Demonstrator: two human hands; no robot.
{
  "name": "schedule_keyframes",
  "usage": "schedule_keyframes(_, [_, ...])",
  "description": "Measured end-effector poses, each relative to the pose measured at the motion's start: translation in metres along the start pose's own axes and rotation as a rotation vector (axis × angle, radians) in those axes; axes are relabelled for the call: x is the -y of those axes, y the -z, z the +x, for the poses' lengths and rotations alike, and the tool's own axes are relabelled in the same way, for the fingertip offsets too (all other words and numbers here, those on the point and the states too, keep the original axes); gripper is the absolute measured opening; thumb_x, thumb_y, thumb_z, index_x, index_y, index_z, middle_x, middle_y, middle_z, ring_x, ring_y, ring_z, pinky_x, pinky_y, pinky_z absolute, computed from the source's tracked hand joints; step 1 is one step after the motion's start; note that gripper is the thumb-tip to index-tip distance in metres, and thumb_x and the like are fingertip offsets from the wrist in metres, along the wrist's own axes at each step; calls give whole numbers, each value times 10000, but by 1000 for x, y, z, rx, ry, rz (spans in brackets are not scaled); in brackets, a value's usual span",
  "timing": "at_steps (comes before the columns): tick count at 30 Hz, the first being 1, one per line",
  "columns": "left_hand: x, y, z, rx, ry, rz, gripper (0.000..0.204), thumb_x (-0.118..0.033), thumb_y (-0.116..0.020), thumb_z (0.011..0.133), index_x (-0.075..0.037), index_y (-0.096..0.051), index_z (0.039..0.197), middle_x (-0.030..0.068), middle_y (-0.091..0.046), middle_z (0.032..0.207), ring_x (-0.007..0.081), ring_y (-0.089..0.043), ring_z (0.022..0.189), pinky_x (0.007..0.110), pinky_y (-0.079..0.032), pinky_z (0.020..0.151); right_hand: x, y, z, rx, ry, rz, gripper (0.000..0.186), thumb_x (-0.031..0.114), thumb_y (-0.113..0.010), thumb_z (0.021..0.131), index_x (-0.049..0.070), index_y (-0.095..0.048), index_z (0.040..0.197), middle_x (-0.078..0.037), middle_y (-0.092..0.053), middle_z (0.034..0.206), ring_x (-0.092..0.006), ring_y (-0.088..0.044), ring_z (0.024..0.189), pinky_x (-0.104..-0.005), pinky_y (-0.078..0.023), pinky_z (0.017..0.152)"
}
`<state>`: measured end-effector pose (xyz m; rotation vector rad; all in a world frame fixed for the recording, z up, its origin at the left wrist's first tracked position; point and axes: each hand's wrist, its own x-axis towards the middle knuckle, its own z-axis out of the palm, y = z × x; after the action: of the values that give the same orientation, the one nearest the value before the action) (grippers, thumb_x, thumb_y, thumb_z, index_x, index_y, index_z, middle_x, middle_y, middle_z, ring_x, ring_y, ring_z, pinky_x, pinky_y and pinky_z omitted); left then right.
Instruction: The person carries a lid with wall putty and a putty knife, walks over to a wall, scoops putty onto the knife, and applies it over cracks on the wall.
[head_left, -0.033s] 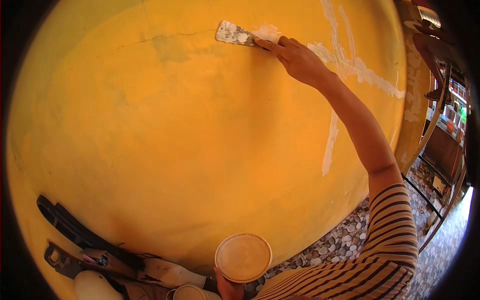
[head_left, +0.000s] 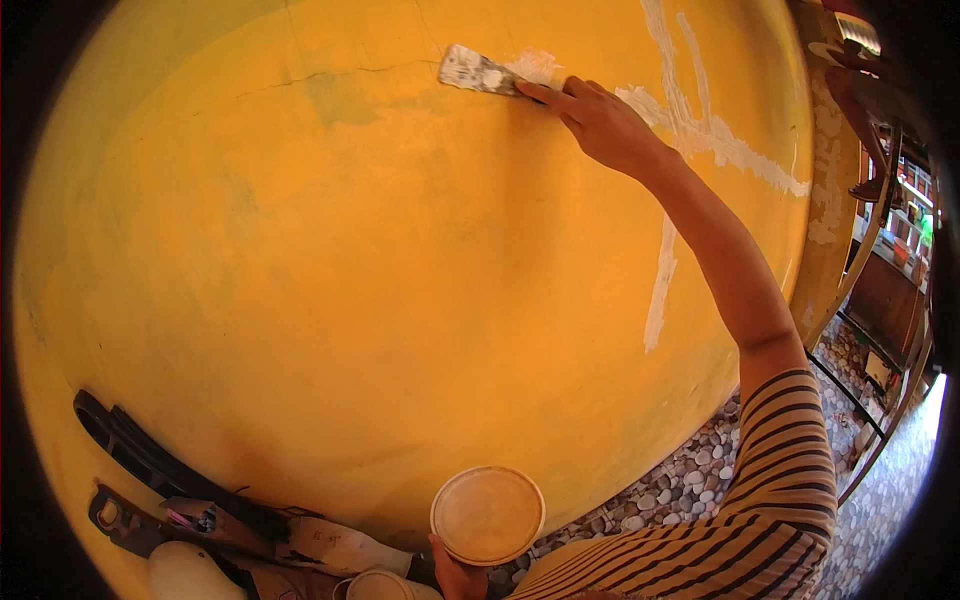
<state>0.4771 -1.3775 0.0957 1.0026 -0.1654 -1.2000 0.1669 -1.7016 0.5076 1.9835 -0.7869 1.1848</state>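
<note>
My right hand point(head_left: 600, 120) reaches up to a yellow wall point(head_left: 400, 300) and grips a metal putty knife point(head_left: 478, 72). The blade lies flat on the wall, smeared with white filler, beside a fresh white patch point(head_left: 535, 65). A thin crack point(head_left: 330, 75) runs left from the blade. Low in view, my left hand point(head_left: 455, 578) holds a round cream-coloured disc point(head_left: 488, 515) from underneath, level and facing up. My right sleeve is striped brown and cream.
White filler streaks point(head_left: 700, 130) cross the wall's upper right, and one runs down point(head_left: 660, 285). Black tools point(head_left: 130, 440) and a crumpled bag point(head_left: 330, 545) lie at the wall's foot. Wooden furniture point(head_left: 890, 250) stands right on a pebble-patterned floor point(head_left: 690, 480).
</note>
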Motion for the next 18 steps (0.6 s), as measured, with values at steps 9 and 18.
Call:
schedule_keyframes(9, [-6, 8, -2, 238, -331, 729, 572, -459, -385, 1055, -11, -478, 1398, 142, -579, 1358, 267, -565, 1233, 406, -465, 1047, -5, 18, -11, 21, -64, 37, 483, 106, -447, 1033, 327, -475, 1462, -69, -500, 872, -244, -512, 863, -401, -473, 804])
schedule_keyframes(18, [8, 6, 2, 231, -384, 497, 607, -480, -369, 1053, 2, -457, 1411, 152, -567, 1373, 276, -547, 1247, 414, -424, 1085, -33, 13, -34, 87, -155, 25, 481, 61, -479, 1001, 266, -515, 1435, -78, -533, 901, -252, -536, 866, -403, -469, 782])
